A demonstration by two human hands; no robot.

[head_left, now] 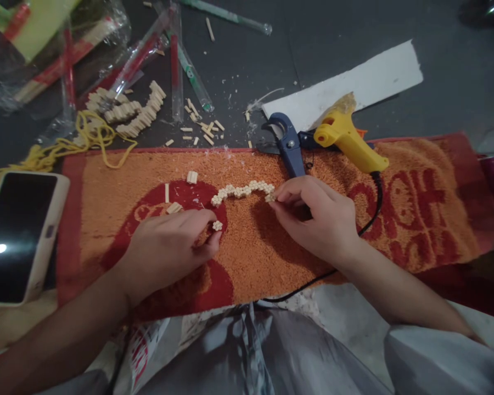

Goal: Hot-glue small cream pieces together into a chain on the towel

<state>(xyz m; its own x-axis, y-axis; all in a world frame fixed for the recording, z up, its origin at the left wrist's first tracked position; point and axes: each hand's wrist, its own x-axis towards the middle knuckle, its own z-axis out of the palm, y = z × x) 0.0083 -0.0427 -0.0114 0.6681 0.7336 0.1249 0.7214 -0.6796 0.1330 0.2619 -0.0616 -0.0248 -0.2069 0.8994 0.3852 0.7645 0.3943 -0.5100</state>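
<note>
My left hand [173, 247] pinches a small bundle of wooden sticks [217, 225], its round stick ends facing right. Between my hands runs a wavy strip of joined stick bundles [242, 191]. At its right end, the thumb and fingers of my right hand [316, 216] are closed on the strip. A short bundle [192, 177], a single stick piece [167, 192] and another bundle [174, 208] lie just beyond my left hand. All this is over an orange and red towel [247, 263].
Blue cutters [290, 142] and a yellow glue gun [349, 137] lie behind my right hand, near a white board [354, 82]. A phone [20, 236] is at the left. Farther back are yellow cord [94, 134], curved stick strips [144, 112], cut pieces [208, 131] and wrapped chopsticks [175, 66].
</note>
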